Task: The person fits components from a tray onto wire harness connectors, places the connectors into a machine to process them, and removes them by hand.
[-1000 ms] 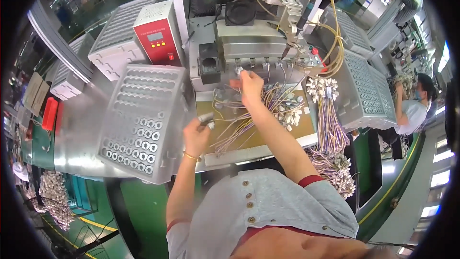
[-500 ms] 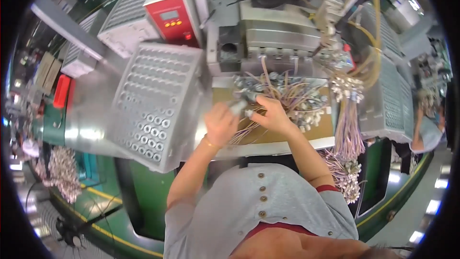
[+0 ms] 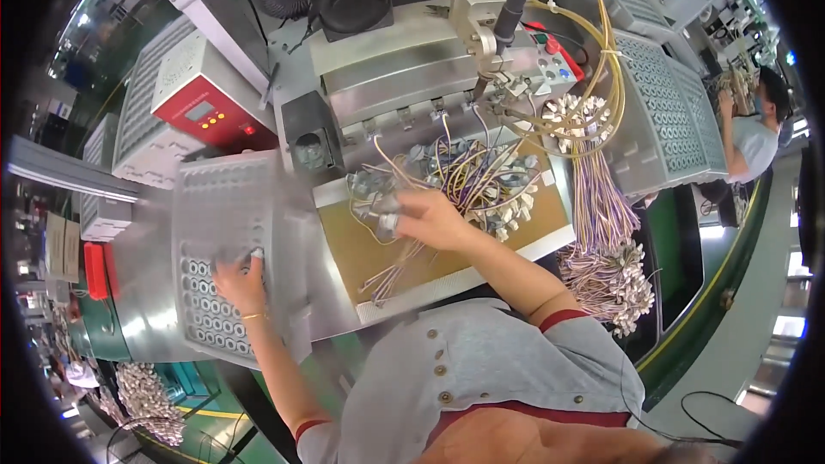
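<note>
Though blurry, tray [image 3: 225, 210] beneath left grip [image 3: 241, 286]

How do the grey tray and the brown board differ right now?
The grey tray has ordered rows of round pockets; the brown board is flat, covered partly by tangled wires. The left hand is at the tray; the right hand is over the board. Both look roughly rectangular.

The grey tray [image 3: 228, 210] over there has ring-shaped parts [image 3: 209, 305] in its near rows; purple and yellow wires [image 3: 468, 174] sprawl tangled to its right.
</note>
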Available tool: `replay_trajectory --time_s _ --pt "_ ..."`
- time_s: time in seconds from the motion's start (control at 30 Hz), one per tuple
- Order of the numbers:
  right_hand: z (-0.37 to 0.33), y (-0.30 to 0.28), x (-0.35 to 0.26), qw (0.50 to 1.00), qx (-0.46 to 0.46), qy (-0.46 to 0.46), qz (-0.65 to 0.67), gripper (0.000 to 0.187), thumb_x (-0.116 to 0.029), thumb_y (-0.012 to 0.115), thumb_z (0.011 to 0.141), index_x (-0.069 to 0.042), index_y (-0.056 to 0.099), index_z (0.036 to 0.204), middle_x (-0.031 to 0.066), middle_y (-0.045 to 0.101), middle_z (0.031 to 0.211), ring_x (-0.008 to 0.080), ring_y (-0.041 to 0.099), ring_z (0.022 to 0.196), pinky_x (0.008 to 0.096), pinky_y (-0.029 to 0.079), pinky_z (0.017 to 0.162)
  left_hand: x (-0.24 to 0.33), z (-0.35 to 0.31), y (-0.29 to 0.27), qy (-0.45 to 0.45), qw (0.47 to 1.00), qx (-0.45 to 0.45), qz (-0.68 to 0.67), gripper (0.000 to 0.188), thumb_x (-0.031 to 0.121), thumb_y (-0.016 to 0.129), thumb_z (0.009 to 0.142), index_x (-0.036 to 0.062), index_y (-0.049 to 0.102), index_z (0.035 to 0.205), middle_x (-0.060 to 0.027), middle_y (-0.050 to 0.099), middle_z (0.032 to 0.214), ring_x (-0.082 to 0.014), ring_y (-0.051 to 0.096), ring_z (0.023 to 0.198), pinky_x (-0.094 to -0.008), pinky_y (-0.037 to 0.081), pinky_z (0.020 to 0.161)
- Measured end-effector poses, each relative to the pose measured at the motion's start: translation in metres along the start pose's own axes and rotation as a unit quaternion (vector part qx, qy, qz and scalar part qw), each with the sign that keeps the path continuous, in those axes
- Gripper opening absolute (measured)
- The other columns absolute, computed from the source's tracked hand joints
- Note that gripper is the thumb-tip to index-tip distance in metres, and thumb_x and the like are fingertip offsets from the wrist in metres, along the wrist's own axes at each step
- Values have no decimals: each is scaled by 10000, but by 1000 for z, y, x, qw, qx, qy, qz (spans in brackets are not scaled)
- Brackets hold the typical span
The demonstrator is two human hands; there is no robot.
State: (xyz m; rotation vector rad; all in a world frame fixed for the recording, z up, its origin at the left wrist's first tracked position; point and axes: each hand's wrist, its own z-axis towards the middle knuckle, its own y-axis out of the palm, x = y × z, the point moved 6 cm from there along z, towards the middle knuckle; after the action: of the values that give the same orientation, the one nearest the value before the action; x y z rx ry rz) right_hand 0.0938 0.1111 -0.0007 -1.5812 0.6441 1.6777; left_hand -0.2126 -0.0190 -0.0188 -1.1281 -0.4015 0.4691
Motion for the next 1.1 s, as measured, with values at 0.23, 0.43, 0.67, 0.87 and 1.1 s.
replay_trajectory --time_s 0.23,0.43,0.67,0.87,1.1 --pt "0 1 4 981 15 75 181 168 14 528 722 -4 572 882 -51 487 643 5 422 565 171 340 476 90 -11 -19 -116 774 -145 -605 280 79 546 788 -17 529 1050 -109 591 939 -153 586 751 -246 505 587" --pt "4 9 -1 1000 22 12 7 64 -45 578 721 5 547 747 -42 452 586 4 373 523 183 316 431 166 -50 -1 -125 546 -283 -779 345 4 537 780 -40 471 1115 -110 574 955 -161 573 744 -254 490 575" --pt "5 6 -10 998 40 8 38 94 -44 597 688 4 516 688 -31 434 559 11 354 504 188 304 420 177 -54 -6 -111 557 -293 -769 374 -2 541 777 -50 452 1137 -124 576 956 -162 569 734 -247 478 554" --pt "7 2 -17 999 21 -35 -17 126 -44 595 634 -2 477 638 -1 419 528 27 324 477 204 296 405 180 -52 -12 -39 577 -263 -773 341 -6 560 769 -61 489 1097 -118 576 974 -134 556 741 -241 474 583" --pt "-4 17 1 998 -27 54 3 130 -102 583 665 1 504 684 36 525 588 57 432 516 231 372 454 179 -53 -6 -116 575 -263 -766 183 -15 538 767 -23 575 946 -63 607 850 -93 543 694 -202 440 574"
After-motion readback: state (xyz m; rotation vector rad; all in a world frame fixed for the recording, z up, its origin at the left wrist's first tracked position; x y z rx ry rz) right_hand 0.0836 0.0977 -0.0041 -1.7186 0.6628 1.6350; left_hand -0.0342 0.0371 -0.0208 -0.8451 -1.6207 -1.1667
